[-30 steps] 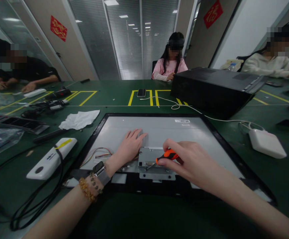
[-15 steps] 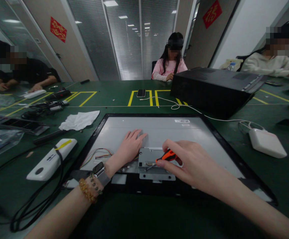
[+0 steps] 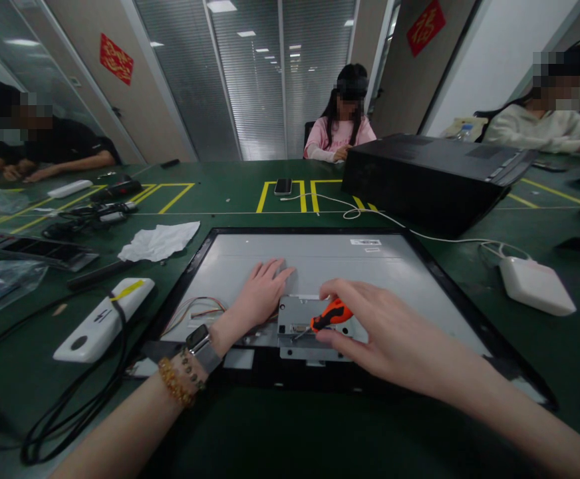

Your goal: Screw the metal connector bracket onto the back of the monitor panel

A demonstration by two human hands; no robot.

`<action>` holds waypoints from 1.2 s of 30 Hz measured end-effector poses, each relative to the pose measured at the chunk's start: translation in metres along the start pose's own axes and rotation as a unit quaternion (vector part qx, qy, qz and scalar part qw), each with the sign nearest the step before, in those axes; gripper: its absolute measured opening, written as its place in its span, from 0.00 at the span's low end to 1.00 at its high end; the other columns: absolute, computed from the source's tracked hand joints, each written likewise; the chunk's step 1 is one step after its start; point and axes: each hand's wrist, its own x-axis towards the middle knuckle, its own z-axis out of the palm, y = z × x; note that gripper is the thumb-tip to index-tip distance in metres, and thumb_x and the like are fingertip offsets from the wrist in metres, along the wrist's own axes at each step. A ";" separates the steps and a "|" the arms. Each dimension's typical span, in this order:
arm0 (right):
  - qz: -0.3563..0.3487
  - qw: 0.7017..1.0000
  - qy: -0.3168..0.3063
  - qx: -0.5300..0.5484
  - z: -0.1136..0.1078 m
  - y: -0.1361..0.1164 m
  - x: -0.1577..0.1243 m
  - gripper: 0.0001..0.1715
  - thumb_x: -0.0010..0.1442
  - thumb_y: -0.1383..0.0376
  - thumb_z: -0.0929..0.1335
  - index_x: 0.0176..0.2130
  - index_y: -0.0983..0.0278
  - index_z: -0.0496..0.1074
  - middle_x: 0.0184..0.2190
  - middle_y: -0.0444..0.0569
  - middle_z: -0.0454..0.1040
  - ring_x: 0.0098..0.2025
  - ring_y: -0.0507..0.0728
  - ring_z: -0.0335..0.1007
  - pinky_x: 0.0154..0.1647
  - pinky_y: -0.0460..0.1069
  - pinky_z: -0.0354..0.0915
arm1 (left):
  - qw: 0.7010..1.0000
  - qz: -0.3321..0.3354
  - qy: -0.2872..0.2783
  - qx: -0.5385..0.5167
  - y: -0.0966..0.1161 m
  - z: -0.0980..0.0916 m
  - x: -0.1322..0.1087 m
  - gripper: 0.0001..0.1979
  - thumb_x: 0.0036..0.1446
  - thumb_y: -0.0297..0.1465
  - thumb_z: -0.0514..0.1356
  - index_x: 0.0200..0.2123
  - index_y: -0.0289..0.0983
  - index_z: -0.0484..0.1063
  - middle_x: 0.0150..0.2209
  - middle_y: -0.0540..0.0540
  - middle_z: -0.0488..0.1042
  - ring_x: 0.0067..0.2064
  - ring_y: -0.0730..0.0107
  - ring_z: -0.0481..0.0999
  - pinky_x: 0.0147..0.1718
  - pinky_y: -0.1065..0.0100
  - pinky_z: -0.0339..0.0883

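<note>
An orange-and-black screwdriver [image 3: 330,315] is pinched in my right hand [image 3: 370,319], its shaft slanting down to the left over a metal bracket plate [image 3: 290,309]. The plate sits near the front edge of a flat display panel [image 3: 320,266], which lies back side up in a black frame. My left hand [image 3: 263,289] rests with fingers stretched on the panel's grey back, just left of the plate. Thin coloured wires [image 3: 203,303] run along the panel left of that hand. Whether the screwdriver tip touches a screw, I cannot tell.
A black box-like casing [image 3: 420,179] stands behind the panel at right. Right of the panel lies a white adapter [image 3: 537,286] with its cable. To the left are a white device [image 3: 105,319], black cables [image 3: 70,406] and crumpled tissue [image 3: 160,241]. Several people sit around the table.
My right hand has shifted slightly left and its grip on the screwdriver handle has changed a little. The left hand stays where it was. A person's hand at far left has drawn back.
</note>
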 end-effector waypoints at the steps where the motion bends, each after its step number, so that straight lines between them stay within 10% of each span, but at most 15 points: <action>1: 0.006 1.000 -0.003 -0.022 0.001 0.001 0.001 0.16 0.65 0.55 0.65 0.47 0.63 0.66 0.35 0.50 0.78 0.35 0.60 0.75 0.34 0.53 0.67 | 1.000 0.002 -0.002 -0.003 0.000 -0.001 0.000 0.22 0.67 0.24 0.47 0.63 0.36 0.60 0.64 0.34 0.59 0.66 0.52 0.58 0.62 0.48 0.54; 5: 0.016 0.997 -0.027 -0.065 0.002 0.004 0.004 0.15 0.68 0.54 0.62 0.38 0.62 0.67 0.23 0.45 0.73 0.24 0.58 0.70 0.25 0.50 0.61 | 1.000 0.005 -0.013 -0.012 0.001 -0.004 0.000 0.23 0.66 0.24 0.47 0.63 0.35 0.59 0.64 0.34 0.60 0.66 0.54 0.58 0.62 0.48 0.54; 15: 0.023 0.994 -0.057 0.091 -0.013 -0.003 -0.002 0.17 0.62 0.66 0.65 0.52 0.60 0.64 0.47 0.50 0.75 0.47 0.58 0.73 0.46 0.53 0.68 | 1.000 0.004 -0.005 -0.010 0.001 -0.003 -0.001 0.23 0.66 0.23 0.46 0.62 0.37 0.60 0.64 0.35 0.61 0.66 0.55 0.58 0.62 0.49 0.54; 23: 0.023 0.997 -0.069 -0.001 -0.009 0.000 0.001 0.16 0.69 0.54 0.60 0.39 0.61 0.68 0.29 0.46 0.74 0.31 0.59 0.72 0.31 0.53 0.64 | 1.000 -0.001 0.002 -0.019 -0.001 0.001 -0.001 0.22 0.67 0.25 0.46 0.63 0.38 0.59 0.65 0.35 0.59 0.66 0.55 0.58 0.62 0.49 0.53; 31: -0.001 0.995 -0.057 0.086 -0.011 -0.004 -0.001 0.17 0.59 0.70 0.65 0.49 0.61 0.65 0.46 0.52 0.74 0.47 0.59 0.72 0.47 0.54 0.67 | 1.000 0.008 0.004 -0.008 -0.001 0.001 -0.001 0.23 0.67 0.23 0.46 0.63 0.36 0.59 0.64 0.33 0.59 0.65 0.53 0.58 0.61 0.49 0.53; 36: -0.014 0.997 -0.048 0.066 -0.011 -0.005 -0.001 0.20 0.63 0.57 0.68 0.52 0.59 0.64 0.48 0.53 0.75 0.47 0.61 0.73 0.44 0.55 0.69 | 1.000 0.012 0.013 -0.003 -0.002 0.003 -0.002 0.23 0.66 0.24 0.46 0.64 0.37 0.58 0.64 0.35 0.59 0.65 0.55 0.58 0.61 0.49 0.53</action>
